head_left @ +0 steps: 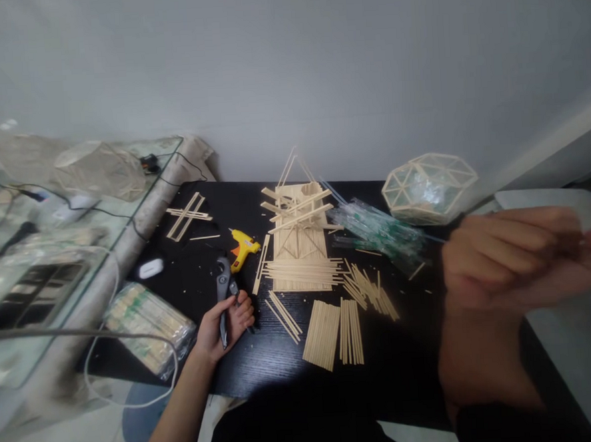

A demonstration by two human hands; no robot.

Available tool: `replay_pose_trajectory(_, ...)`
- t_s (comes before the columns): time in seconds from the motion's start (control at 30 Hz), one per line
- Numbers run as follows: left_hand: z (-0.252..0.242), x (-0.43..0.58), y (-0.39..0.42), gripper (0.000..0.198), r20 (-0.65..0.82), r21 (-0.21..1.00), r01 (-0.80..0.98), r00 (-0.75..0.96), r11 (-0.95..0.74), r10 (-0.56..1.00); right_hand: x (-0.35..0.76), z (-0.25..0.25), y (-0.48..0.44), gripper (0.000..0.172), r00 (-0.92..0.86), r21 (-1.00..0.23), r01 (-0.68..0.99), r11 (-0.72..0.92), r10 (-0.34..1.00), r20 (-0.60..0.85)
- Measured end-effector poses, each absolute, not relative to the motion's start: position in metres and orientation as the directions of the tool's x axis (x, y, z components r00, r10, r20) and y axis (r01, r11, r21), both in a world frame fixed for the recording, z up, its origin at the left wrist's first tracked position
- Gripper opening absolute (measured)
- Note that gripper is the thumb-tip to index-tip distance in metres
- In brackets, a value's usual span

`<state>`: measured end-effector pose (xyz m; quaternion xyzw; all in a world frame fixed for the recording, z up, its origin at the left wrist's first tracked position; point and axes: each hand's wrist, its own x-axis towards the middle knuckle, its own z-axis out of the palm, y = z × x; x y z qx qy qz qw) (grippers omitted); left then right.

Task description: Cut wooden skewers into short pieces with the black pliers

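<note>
My left hand (pixel 228 326) rests at the front left of the black table, closed round the handles of a grey hand cutter (pixel 223 285) with a curved jaw. Beyond the cutter lies a yellow glue gun (pixel 244 249). My right hand (pixel 508 258) is raised close to the camera at the right, blurred, its fingers curled; whatever may be inside them is hidden. At the table's middle stands a model of thin wooden sticks (pixel 299 237), with crossed sticks on top. Loose sticks (pixel 322 333) lie in front of it, some side by side.
Plastic wrappers (pixel 376 233) lie right of the model, near a faceted stick frame (pixel 429 187). At the left are crossed sticks (pixel 189 215), a white case (pixel 151 268), a packet of sticks (pixel 149 326) and a looping white cable (pixel 87 374). A glass-topped table (pixel 139 210) adjoins.
</note>
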<state>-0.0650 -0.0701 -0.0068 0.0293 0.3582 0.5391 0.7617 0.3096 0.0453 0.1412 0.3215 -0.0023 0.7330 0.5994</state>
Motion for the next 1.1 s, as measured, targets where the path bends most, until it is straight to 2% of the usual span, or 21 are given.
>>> replay_pose_trajectory(0.03, -0.007, -0.065, -0.07, 0.014, -0.515, 0.432, -0.8, 0.162, 0.417, 0.842, 0.309, 0.144, 0.046, 0.049, -0.182, 0.165, -0.944, -0.287, 0.866, 0.466)
replay_pose_trajectory(0.1, -0.007, -0.065, -0.07, 0.013, -0.516, 0.433, -0.799, 0.16, 0.417, 0.842, 0.303, 0.151, 0.047, 0.053, -0.252, -0.106, -0.968, -0.228, 0.878, 0.406)
replay_pose_trajectory(0.17, -0.007, -0.065, -0.07, 0.013, -0.515, 0.434, -0.799, 0.158, 0.415, 0.843, 0.295, 0.157, 0.05, 0.056, -0.25, -0.399, -0.906, -0.141, 0.939, 0.236)
replay_pose_trajectory(0.23, -0.007, -0.065, -0.069, 0.012, -0.514, 0.434, -0.799, 0.16, 0.416, 0.843, 0.286, 0.158, 0.052, 0.054, -0.224, -0.696, -0.713, -0.087, 0.969, 0.108)
replay_pose_trajectory(0.27, -0.007, -0.065, -0.07, 0.012, -0.513, 0.433, -0.799, 0.162, 0.417, 0.843, 0.281, 0.157, 0.053, 0.05, -0.223, -0.819, -0.571, -0.056, 0.971, 0.089)
replay_pose_trajectory(0.33, -0.007, -0.065, -0.07, 0.011, -0.513, 0.43, -0.799, 0.166, 0.419, 0.842, 0.274, 0.151, 0.055, 0.036, -0.272, -0.971, -0.237, 0.034, 0.957, 0.099)
replay_pose_trajectory(0.37, -0.007, -0.065, -0.07, 0.011, -0.513, 0.43, -0.8, 0.166, 0.42, 0.842, 0.271, 0.146, 0.057, 0.028, -0.306, -0.994, -0.064, 0.09, 0.946, 0.105)
replay_pose_trajectory(0.43, -0.007, -0.065, -0.07, 0.011, -0.512, 0.43, -0.799, 0.167, 0.42, 0.843, 0.267, 0.133, 0.06, 0.016, -0.36, -0.951, 0.246, 0.188, 0.929, 0.09)
replay_pose_trajectory(0.5, -0.007, -0.065, -0.07, 0.01, -0.512, 0.433, -0.796, 0.169, 0.423, 0.842, 0.265, 0.118, 0.067, 0.013, -0.396, -0.839, 0.483, 0.251, 0.917, 0.046)
replay_pose_trajectory(0.63, -0.005, -0.065, -0.068, 0.008, -0.512, 0.432, -0.785, 0.193, 0.445, 0.837, 0.263, 0.086, 0.086, 0.022, -0.483, -0.563, 0.758, 0.33, 0.864, -0.143)
replay_pose_trajectory(0.7, -0.005, -0.064, -0.066, 0.007, -0.509, 0.432, -0.779, 0.205, 0.454, 0.836, 0.262, 0.073, 0.095, 0.025, -0.493, -0.455, 0.819, 0.349, 0.834, -0.247)
replay_pose_trajectory(0.8, -0.006, -0.064, -0.065, 0.007, -0.5, 0.439, -0.773, 0.214, 0.459, 0.839, 0.258, 0.06, 0.103, 0.027, -0.498, -0.38, 0.847, 0.373, 0.808, -0.315)
replay_pose_trajectory(0.9, -0.008, -0.064, -0.066, 0.006, -0.487, 0.444, -0.774, 0.215, 0.452, 0.846, 0.255, 0.051, 0.107, 0.024, -0.498, -0.348, 0.854, 0.387, 0.802, -0.33)
replay_pose_trajectory(1.1, -0.009, -0.064, -0.065, 0.005, -0.469, 0.457, -0.766, 0.223, 0.451, 0.854, 0.249, 0.043, 0.111, 0.007, -0.523, -0.36, 0.841, 0.402, 0.775, -0.355)
